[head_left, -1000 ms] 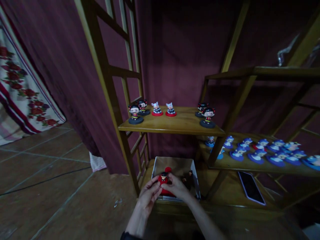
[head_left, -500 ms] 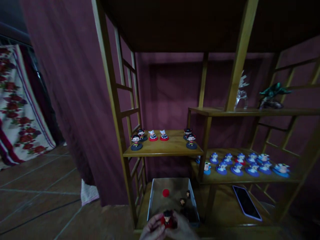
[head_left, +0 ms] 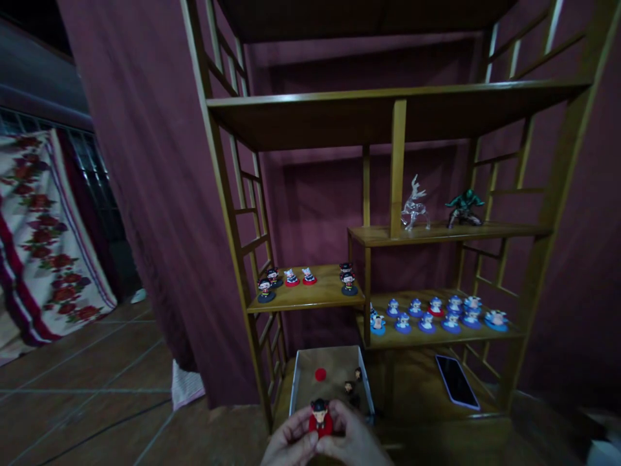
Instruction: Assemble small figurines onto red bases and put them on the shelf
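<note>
Between my left hand [head_left: 294, 439] and my right hand [head_left: 353, 435] is a small figurine [head_left: 320, 417] with black hair buns and a red body. Fingers of both hands are closed around its sides, and it is upright, facing me. Just behind it stands a shallow open cardboard box [head_left: 295, 382] on the lowest shelf. Inside the box lie a round red piece [head_left: 320, 375] and a few small dark-haired figurines [head_left: 348, 387], partly in shadow. My hands cover the box's near edge.
On the left shelf [head_left: 320, 296] stand black-haired figurines [head_left: 348, 283] and two white ones on red bases [head_left: 309, 276]. Several blue-purple figurines [head_left: 427, 321] line the right shelf. A phone [head_left: 457, 382] lies below. Higher up are a clear deer [head_left: 415, 206] and a green figure [head_left: 466, 208].
My view has pulled back, so more of the shelving shows on the right and above. The red figurine stays in both hands, now higher and more clearly seen.
</note>
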A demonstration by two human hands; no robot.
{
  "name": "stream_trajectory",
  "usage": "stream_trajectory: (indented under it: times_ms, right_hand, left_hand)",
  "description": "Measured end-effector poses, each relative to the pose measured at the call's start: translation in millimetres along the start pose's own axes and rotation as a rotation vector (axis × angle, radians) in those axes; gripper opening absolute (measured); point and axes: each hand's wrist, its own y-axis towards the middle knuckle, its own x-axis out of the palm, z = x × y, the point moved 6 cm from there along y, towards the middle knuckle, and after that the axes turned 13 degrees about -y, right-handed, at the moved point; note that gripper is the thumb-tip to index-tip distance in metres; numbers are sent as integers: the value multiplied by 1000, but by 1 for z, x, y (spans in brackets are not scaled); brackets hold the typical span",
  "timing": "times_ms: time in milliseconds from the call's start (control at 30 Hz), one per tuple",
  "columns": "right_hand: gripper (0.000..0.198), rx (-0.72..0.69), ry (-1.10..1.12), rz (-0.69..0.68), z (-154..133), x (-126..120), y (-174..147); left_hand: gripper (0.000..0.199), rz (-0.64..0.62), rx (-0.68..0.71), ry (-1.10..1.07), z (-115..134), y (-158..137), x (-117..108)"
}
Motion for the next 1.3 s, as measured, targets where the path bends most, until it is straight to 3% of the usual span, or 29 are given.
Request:
stream_trajectory:
  times_ms: [167, 300, 567, 833, 1167, 1300]
  right_hand:
    - [44, -96, 166, -32, -44, -17, -9]
    - [48, -113, 259, -20, -60, -33, -10]
    - [50, -157, 289, 99, -86, -62, 4]
    - [49, -188, 421, 64, -128, -89, 9]
    - [56, -195, 527, 138, -142, -106, 27]
    - [42, -162, 383, 131, -101, -98, 24]
  left_hand:
    - [44, 14, 102, 53, 19, -22, 38]
    - [46, -27, 158, 102, 31, -27, 66]
    - [46, -192, 169, 264, 58, -20, 117]
    - [42, -182, 256, 375, 85, -9, 156]
    - [44, -159, 343, 605, 121, 25, 174]
    - [43, -109, 513, 698, 158, 46, 187]
